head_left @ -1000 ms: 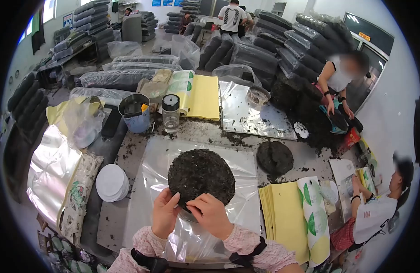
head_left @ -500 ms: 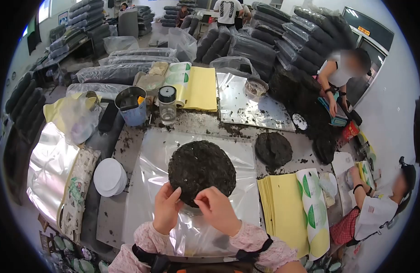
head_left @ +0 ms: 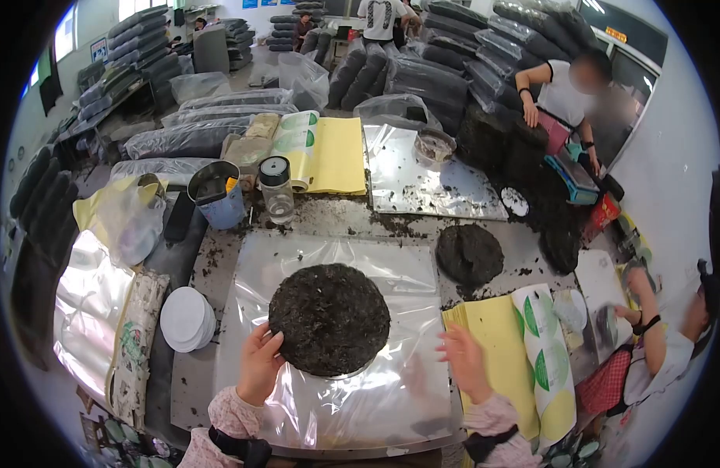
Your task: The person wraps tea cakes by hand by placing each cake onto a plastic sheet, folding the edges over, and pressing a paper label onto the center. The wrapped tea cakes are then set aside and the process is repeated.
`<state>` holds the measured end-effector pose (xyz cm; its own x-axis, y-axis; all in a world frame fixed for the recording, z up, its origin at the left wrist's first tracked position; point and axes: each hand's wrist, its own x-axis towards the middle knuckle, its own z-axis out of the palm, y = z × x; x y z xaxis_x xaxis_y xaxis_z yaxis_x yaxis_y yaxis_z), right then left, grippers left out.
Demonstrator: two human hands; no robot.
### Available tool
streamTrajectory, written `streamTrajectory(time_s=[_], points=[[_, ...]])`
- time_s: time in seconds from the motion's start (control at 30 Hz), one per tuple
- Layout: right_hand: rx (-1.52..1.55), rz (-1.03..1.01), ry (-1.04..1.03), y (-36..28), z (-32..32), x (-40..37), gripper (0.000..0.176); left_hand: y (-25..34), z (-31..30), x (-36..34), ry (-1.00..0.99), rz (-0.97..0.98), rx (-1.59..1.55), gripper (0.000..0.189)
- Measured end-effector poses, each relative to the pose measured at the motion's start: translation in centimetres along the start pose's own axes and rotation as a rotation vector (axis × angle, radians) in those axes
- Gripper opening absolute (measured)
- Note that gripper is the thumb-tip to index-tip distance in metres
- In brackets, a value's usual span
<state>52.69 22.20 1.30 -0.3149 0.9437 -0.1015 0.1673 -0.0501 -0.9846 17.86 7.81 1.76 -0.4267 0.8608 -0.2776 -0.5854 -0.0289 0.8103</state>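
A round, flat, dark cake (head_left: 329,320) that looks like dried seaweed is in front of me, over a clear plastic sheet (head_left: 410,292). A thin shiny rim shows under its near edge. My left hand (head_left: 260,363) grips the cake's left edge, thumb on the near side and fingers partly hidden. My right hand (head_left: 465,360) is apart from the cake, to its right, between the plastic sheet and a stack of yellow paper (head_left: 492,331). Its fingers are spread, slightly blurred, with nothing seen in them. A second dark cake (head_left: 469,255) lies beyond, at the right.
White round lids (head_left: 187,318) are stacked at left. Behind stand a blue bucket (head_left: 219,204), a clear jar (head_left: 276,191) and a metal tray (head_left: 399,191). Green-printed labels (head_left: 545,351) lie at right. Two co-workers sit along the right side, one beside a scale (head_left: 572,181). Bagged dark stacks fill the back.
My right hand has let go of the cake's near edge and moved right, opening. The cake now sits lower and slightly left in view, my left hand still at its edge.
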Motion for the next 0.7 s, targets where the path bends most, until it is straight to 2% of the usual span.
streamTrajectory(time_s=[0.03,0.07,0.1,0.17,0.23,0.27,0.37,0.4,0.47,0.5,0.57,0.6,0.63,0.7], points=[[0.108,-0.036,-0.143,-0.7,2.8,0.7,0.061,-0.1,0.0,0.1,-0.003,-0.016,0.028,0.039],[0.128,0.048,-0.165,-0.9,5.7,1.7,0.063,-0.1,0.1,0.1,-0.004,-0.030,0.056,0.041],[0.068,0.017,-0.149,-2.4,8.0,1.9,0.066,0.2,0.1,0.1,-0.005,-0.039,0.087,0.042],[-0.143,-0.218,-0.157,-2.5,9.5,2.5,0.070,0.9,0.6,-0.1,0.010,-0.024,0.192,0.044],[-0.225,-0.213,-0.146,-3.2,9.9,2.0,0.070,0.7,0.6,-0.3,-0.004,-0.001,0.307,0.043],[-0.273,-0.203,-0.141,-3.3,9.8,1.7,0.070,-1.2,-0.6,0.5,-0.016,0.220,0.494,0.044],[-0.653,-0.307,-0.085,1.0,10.0,2.0,0.075,-3.3,-2.1,0.9,0.147,0.517,1.463,0.050],[-0.741,-0.412,-0.046,0.5,9.8,2.0,0.082,-4.7,-3.3,1.4,0.167,0.628,1.456,0.059],[-0.918,-0.635,0.037,-2.3,9.2,2.3,0.097,-1.3,-0.7,0.8,0.066,0.782,1.552,0.079],[-0.913,-0.611,-0.083,-4.5,9.5,3.0,0.103,0.4,0.8,0.7,0.006,0.844,1.601,0.090],[-0.887,-0.529,-0.345,-8.6,11.3,4.3,0.116,2.7,4.5,3.1,-0.253,0.592,1.711,0.118],[-1.036,-0.479,-0.407,-7.6,13.0,4.9,0.121,2.9,5.6,3.7,-0.379,0.471,1.754,0.132],[-1.186,-0.437,-0.465,-6.1,14.9,6.2,0.127,2.2,5.9,3.9,-0.407,0.399,1.858,0.139],[-1.389,-0.456,-0.357,-3.3,17.1,6.4,0.116,0.5,6.1,5.7,-0.467,0.261,2.068,0.154]])
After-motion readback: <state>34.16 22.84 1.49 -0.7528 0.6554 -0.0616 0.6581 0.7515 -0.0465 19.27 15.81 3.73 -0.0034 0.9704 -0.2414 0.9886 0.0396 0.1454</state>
